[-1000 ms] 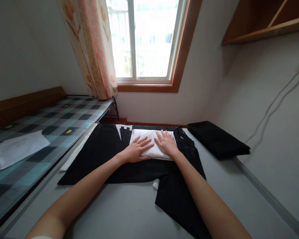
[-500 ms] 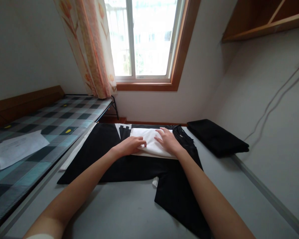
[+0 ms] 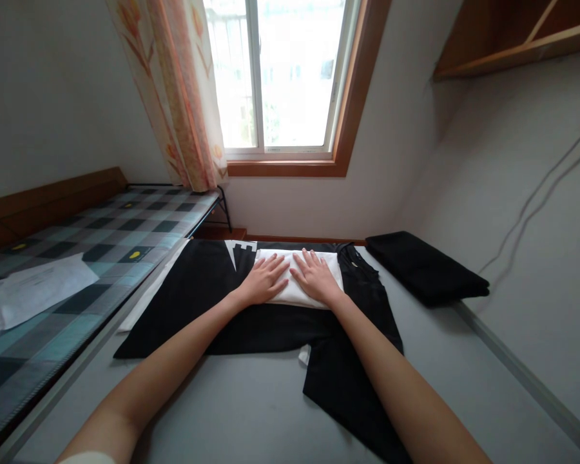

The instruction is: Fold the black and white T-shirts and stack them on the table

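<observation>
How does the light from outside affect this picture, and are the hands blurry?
In the head view, the window glares nearly white, washing out most of the scene outside; in the head view, the folded black cloth is so dark that little detail shows; also in the head view, the left hand and right hand look fairly clear, their fingers easy to tell apart.

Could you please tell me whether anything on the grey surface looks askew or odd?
Slightly: a small white bit pokes out by the black shirt, where its near sleeve meets the body, standing out against the dark cloth; I cannot tell what it is. No spill or damage shows.
</observation>
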Demonstrator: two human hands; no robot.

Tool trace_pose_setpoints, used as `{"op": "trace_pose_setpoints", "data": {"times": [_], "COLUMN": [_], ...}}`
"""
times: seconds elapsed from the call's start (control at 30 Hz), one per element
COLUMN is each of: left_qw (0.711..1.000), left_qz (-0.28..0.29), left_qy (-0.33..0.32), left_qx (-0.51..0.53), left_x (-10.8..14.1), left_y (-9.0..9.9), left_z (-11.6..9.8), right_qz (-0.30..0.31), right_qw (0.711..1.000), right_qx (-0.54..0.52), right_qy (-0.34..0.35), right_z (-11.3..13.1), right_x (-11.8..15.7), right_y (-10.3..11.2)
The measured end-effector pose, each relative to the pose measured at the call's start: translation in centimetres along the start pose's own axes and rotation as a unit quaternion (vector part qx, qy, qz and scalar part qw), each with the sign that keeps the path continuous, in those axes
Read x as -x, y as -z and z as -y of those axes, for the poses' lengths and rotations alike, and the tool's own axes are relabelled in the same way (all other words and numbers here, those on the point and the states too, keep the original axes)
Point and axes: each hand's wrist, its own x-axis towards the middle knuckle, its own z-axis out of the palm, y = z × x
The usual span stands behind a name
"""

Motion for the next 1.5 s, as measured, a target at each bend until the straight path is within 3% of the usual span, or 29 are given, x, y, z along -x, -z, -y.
{"op": "trace_pose_setpoints", "data": {"times": [0.2, 0.43, 0.53, 0.67, 0.8, 0.93, 1.1, 1.27, 1.4, 1.5], "left_qw": [0.999, 0.998, 0.996, 0.995, 0.983, 0.977, 0.974, 0.976, 0.978, 0.978], "left_qz": [0.026, 0.016, -0.013, -0.032, 0.017, 0.058, 0.057, 0.052, 0.056, 0.055], "left_qy": [0.018, 0.047, 0.045, -0.051, -0.176, -0.203, -0.217, -0.210, -0.198, -0.197], "left_qx": [-0.035, -0.037, -0.073, -0.084, -0.058, -0.034, -0.017, -0.025, -0.031, -0.040], "left_x": [0.9, 1.5, 1.6, 1.8, 1.9, 1.9, 1.7, 1.8, 1.9, 2.0], "left_y": [-0.1, 0.0, 0.1, 0.5, 0.9, 1.2, 1.3, 1.0, 0.9, 0.9], "left_z": [0.3, 0.0, -0.8, -2.4, -3.2, -2.9, -2.6, -2.8, -2.9, -3.0], "right_qz": [0.049, 0.029, 0.033, 0.013, -0.068, -0.125, 0.004, 0.068, 0.045, -0.010], "right_qw": [0.998, 0.997, 0.996, 0.993, 0.987, 0.968, 0.947, 0.941, 0.946, 0.933], "right_qx": [0.001, 0.026, 0.013, -0.025, -0.039, -0.005, -0.049, -0.045, -0.094, -0.219], "right_qy": [-0.026, -0.063, -0.079, -0.114, -0.139, -0.216, -0.318, -0.328, -0.305, -0.286], "right_z": [-1.4, -3.1, -3.9, -4.8, -5.4, -5.6, -5.7, -5.7, -6.3, -6.6], "right_x": [0.1, 0.7, 1.2, 1.9, 2.5, 2.9, 2.9, 2.3, 1.8, 1.5], "right_y": [0.0, 0.0, 0.1, 0.0, 0.2, 1.6, 3.6, 3.7, 3.0, 2.7]}}
